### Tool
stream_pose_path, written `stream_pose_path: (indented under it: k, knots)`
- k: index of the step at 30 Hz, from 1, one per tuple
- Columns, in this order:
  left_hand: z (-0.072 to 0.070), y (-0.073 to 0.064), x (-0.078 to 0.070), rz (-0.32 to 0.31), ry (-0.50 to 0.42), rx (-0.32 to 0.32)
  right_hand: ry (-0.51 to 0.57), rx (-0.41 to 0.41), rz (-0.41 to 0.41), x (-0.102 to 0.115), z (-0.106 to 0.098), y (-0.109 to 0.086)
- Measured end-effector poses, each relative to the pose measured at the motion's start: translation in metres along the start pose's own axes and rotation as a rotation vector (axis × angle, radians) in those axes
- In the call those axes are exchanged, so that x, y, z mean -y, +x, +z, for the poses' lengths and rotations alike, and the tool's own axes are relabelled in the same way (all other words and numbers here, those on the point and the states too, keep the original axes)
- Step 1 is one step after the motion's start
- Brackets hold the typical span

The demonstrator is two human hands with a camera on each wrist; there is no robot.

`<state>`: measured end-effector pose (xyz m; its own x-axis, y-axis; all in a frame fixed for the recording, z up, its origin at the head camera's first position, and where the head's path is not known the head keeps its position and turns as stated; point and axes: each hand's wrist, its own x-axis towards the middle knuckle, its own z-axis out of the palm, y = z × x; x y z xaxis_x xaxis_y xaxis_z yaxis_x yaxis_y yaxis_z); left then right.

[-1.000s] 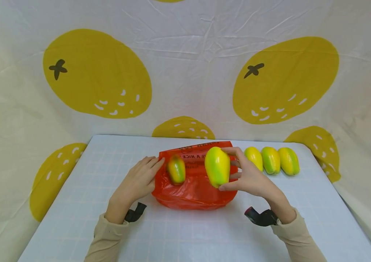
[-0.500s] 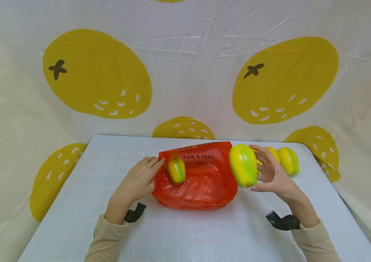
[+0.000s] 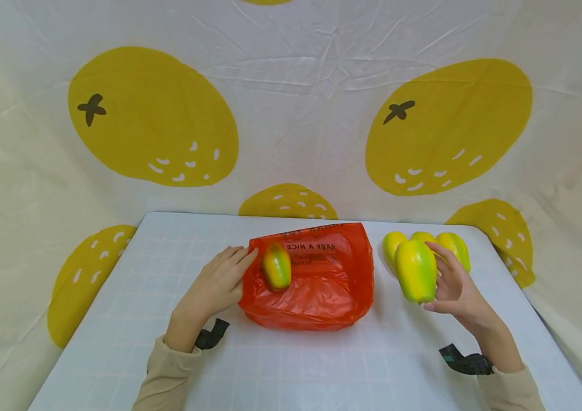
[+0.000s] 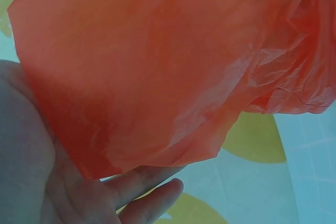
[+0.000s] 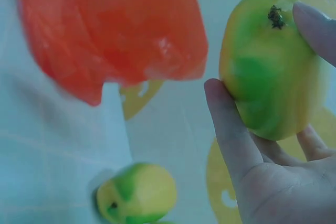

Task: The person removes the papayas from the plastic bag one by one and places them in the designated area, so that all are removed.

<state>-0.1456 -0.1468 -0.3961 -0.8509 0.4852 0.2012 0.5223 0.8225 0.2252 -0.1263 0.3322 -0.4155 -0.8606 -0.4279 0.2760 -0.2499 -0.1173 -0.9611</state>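
Note:
A red plastic bag (image 3: pixel 316 285) lies on the table with printed lettering across it. A yellow-green mango (image 3: pixel 276 267) shows at its left side. My left hand (image 3: pixel 219 279) touches the bag's left edge with fairly straight fingers; in the left wrist view, red film (image 4: pixel 147 66) hides part of them. In my right hand (image 3: pixel 455 285) is another mango (image 3: pixel 416 270), gripped between thumb and fingers to the right of the bag. Thumb and fingers lie round this mango in the right wrist view. Behind it stand three more mangoes, the rightmost one (image 3: pixel 454 251) partly overlapped by the hand.
The white table (image 3: pixel 291 371) has a faint grid pattern. A pale cloth (image 3: pixel 301 125) with large yellow fruit prints hangs behind and at the sides. Each wrist wears a black strap piece, such as the right one (image 3: pixel 465 362).
My right hand has carried its mango rightward, from over the bag to in front of the mango row. The left hand and the bag have hardly moved.

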Motion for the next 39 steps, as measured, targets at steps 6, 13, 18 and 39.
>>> stream_pose_path:
  k: [6,13,18,39]
  knots:
    - [0.0,0.0,0.0,0.001,0.004,-0.002,0.02,-0.035,0.067,-0.017,-0.009,-0.017]
    - [-0.001,0.0,0.0,0.009,0.005,-0.003,0.037,-0.034,0.127,-0.03,-0.014,-0.028]
    - [-0.001,0.0,0.0,0.012,0.001,-0.007,0.037,-0.029,0.171,-0.038,-0.018,-0.033]
    - [-0.001,0.0,-0.001,0.001,-0.01,0.003,-0.047,-0.03,0.262,-0.068,-0.03,-0.047]
